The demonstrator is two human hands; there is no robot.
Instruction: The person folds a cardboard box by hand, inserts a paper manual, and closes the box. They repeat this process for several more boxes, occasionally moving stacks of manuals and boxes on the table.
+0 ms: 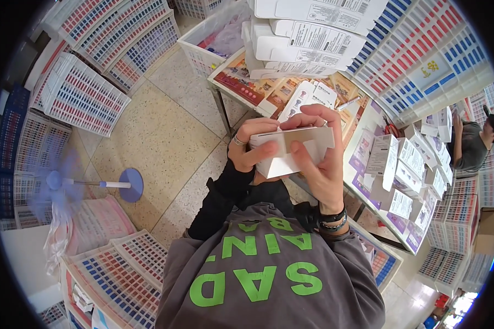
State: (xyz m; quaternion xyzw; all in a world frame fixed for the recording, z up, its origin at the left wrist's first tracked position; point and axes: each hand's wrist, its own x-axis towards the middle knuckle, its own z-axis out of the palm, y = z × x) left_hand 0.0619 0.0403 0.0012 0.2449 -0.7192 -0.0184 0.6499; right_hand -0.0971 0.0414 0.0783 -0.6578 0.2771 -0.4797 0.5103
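Observation:
Both my hands grip one small white cardboard box (284, 166) in front of my chest. My left hand (251, 147) holds its left end, the thumb laid on the near face. On the right side my right hand (325, 159) wraps round it, thumb on the near face and fingers over the far edge. The top between my thumbs shows a grey-brown area; I cannot tell whether it is an opening or a shaded flap. Just beyond the box, flat printed white cards or cartons (313, 97) lie on the table (239, 88).
Flat white cartons (318, 38) are piled at the table's far side. Several white boxes (403, 159) stand on the right. Crates (82, 93) stack at left, near a blue fan (55, 180). A plastic bin (203, 52) stands beyond. Another person (472, 145) is at far right.

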